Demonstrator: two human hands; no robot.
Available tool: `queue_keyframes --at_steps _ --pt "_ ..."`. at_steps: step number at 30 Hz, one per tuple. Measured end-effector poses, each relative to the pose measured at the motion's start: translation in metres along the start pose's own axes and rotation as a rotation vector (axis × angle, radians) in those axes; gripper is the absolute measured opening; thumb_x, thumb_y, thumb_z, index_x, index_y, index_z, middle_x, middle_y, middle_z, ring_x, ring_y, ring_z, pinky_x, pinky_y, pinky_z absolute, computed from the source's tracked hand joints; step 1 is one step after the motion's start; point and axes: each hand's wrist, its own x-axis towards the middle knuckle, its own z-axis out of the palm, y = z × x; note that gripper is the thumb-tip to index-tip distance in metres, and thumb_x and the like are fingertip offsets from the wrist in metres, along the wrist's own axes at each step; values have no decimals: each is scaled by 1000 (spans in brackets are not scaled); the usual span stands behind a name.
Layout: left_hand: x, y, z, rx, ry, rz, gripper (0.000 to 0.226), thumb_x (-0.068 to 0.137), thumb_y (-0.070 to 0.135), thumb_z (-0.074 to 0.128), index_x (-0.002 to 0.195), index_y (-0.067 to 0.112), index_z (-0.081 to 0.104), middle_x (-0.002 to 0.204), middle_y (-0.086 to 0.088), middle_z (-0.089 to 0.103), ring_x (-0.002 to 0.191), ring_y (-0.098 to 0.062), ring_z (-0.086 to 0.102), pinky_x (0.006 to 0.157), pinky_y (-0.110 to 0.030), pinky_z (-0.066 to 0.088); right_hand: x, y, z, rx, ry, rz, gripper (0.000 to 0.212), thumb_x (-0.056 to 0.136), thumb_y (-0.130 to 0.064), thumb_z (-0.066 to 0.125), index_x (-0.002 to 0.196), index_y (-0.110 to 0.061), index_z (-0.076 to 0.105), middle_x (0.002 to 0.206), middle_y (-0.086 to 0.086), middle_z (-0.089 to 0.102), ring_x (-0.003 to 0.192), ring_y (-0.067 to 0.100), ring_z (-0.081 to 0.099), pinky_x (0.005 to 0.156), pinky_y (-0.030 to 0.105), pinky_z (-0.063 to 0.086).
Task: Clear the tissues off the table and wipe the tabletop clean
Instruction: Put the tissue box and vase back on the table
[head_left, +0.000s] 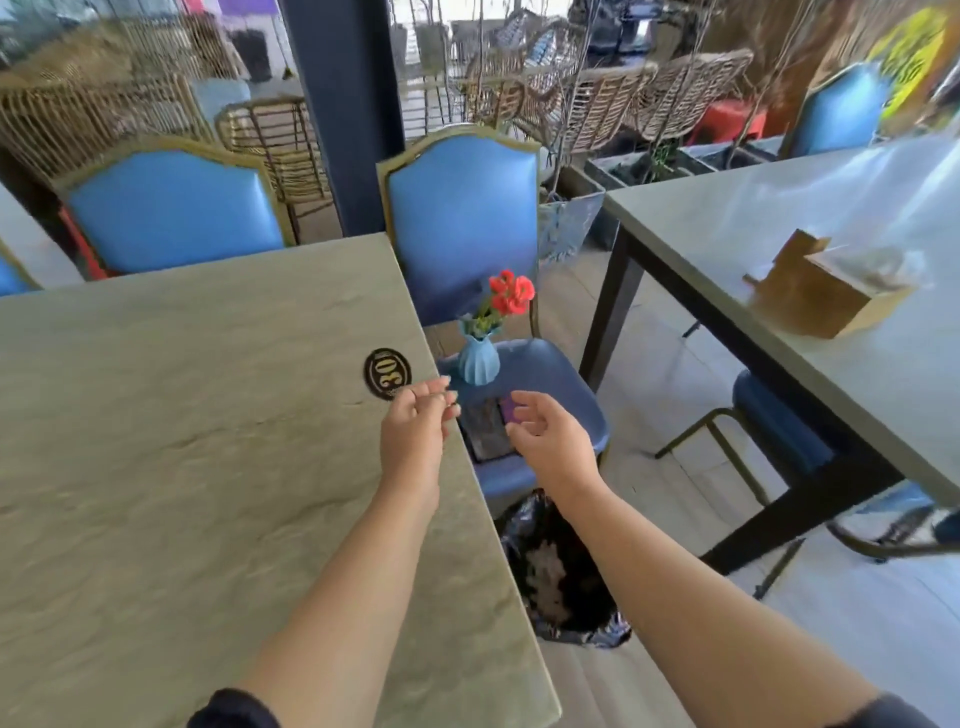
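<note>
The stone-look tabletop (182, 441) fills the left half of the view and carries a round black "30" badge (387, 374) near its right edge. I see no tissues on it. My left hand (415, 431) hovers over that right edge, fingers loosely apart, holding nothing. My right hand (550, 441) reaches past the edge above a blue chair seat (571, 384), fingers spread and empty. Under my hands on the seat lies a dark flat object with a purple patch (491, 426), next to a blue vase with red flowers (479, 358).
A bin lined with a black bag (561, 577) stands on the floor beside the table's right edge. Blue-backed chairs (171, 208) line the far side. A second table (779, 218) at right bears a wooden tissue box (826, 291).
</note>
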Motion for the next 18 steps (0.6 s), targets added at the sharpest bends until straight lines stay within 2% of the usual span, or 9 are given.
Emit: queue_keyframes --at_steps 4,8,11,15,18 --pt "38 -24 45 34 54 43 25 91 2 49 89 22 64 89 -1 69 78 -10 64 69 -17 46 61 30 -10 -34 -31 47 44 88 -26 66 130 -29 53 111 -11 60 101 8 57 90 29 48" --pt "82 -52 88 100 109 -9 23 94 6 47 97 22 64 97 2 70 88 -8 65 77 -21 46 131 60 -16 -52 -78 69 49 87 -27 68 133 -27 49 120 -8 58 101 6 53 86 23 43" --pt "118 -80 120 111 181 -56 21 95 10 49 100 24 65 103 5 69 94 -4 64 76 -19 46 190 88 -15 -61 -138 67 56 86 -25 70 136 -26 45 127 -5 55 103 7 51 80 20 42" --pt "177 -128 158 112 290 -145 22 96 13 51 101 30 63 110 9 67 100 -3 63 83 -24 47 270 136 0 -76 -225 64 72 80 -25 75 142 -25 37 140 -4 45 129 12 44 96 27 41" --pt "222 -164 174 143 355 -186 22 94 15 52 107 30 62 112 11 65 104 -4 60 88 -26 46 328 167 18 -154 -312 36 85 77 -28 79 146 -22 31 147 -4 40 137 16 37 106 35 41"
